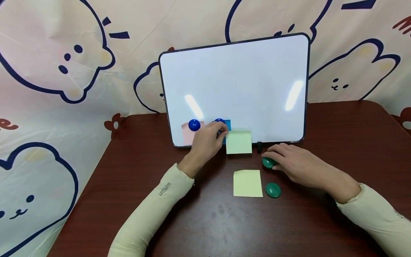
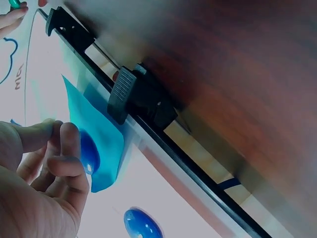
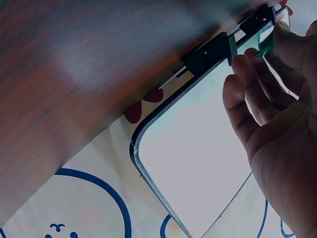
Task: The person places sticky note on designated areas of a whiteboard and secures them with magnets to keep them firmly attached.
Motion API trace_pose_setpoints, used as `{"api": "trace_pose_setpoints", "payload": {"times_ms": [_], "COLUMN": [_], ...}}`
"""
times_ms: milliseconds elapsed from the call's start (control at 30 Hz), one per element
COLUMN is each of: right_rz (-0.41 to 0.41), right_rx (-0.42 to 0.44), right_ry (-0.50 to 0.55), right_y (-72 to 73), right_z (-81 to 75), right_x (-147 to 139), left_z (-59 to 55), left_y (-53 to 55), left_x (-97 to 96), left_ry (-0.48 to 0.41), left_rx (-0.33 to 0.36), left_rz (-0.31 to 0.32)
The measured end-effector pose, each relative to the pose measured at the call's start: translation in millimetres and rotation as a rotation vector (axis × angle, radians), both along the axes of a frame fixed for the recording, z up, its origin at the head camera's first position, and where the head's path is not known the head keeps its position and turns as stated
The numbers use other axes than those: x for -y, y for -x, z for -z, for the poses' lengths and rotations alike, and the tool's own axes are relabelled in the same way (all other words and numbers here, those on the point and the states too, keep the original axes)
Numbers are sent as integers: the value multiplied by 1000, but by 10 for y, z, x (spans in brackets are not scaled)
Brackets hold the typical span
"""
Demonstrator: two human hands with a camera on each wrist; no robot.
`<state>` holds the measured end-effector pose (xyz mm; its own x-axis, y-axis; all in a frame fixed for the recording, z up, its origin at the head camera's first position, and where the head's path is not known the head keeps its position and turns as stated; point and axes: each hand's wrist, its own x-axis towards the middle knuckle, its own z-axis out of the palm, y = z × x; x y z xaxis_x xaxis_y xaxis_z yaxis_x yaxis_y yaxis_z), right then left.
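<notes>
On the whiteboard (image 1: 257,82), pink note (image 1: 187,137) and blue note (image 2: 109,141) are pinned; pale-green note (image 1: 239,142) is pinched in left hand (image 1: 207,139), green magnet (image 1: 268,163) in right hand (image 1: 298,165); yellow note (image 1: 247,184), second magnet (image 1: 273,190) left on desk (image 1: 199,228).

Right hand (image 3: 277,106) at the right edge, palm visible, pinching a green magnet (image 3: 266,45) between thumb and fingers. Behind it, a whiteboard (image 3: 193,139) with a dark rim, tilted in view; black clips (image 3: 204,58) along its edge. Upper left: brown table (image 3: 59,74). Lower left: pale cloth (image 3: 99,198) printed with blue outlines and, near the table's edge, dark red shapes.
</notes>
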<state>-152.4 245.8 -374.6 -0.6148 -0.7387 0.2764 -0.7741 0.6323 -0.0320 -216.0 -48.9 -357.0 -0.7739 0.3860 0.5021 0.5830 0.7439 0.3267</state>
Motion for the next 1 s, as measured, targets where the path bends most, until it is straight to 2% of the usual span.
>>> {"api": "trace_pose_setpoints", "payload": {"times_ms": [133,267,667,1000], "right_rz": [0,3,-4,-36], "right_rx": [0,-1,-8,-36], "right_ry": [-4,-4,4,24], "right_y": [-5,-5,1,14], "right_z": [-3,-1,14,25], "right_x": [4,5,-7,-15], "left_z": [19,15,-1,-13], "left_y": [19,41,94,133], "left_x": [-39,-70,-152,-231], "left_ry": [-3,-16,-28,-13], "left_rx": [-34,-40,-20,5], "left_rz": [6,1,-4,-43]}}
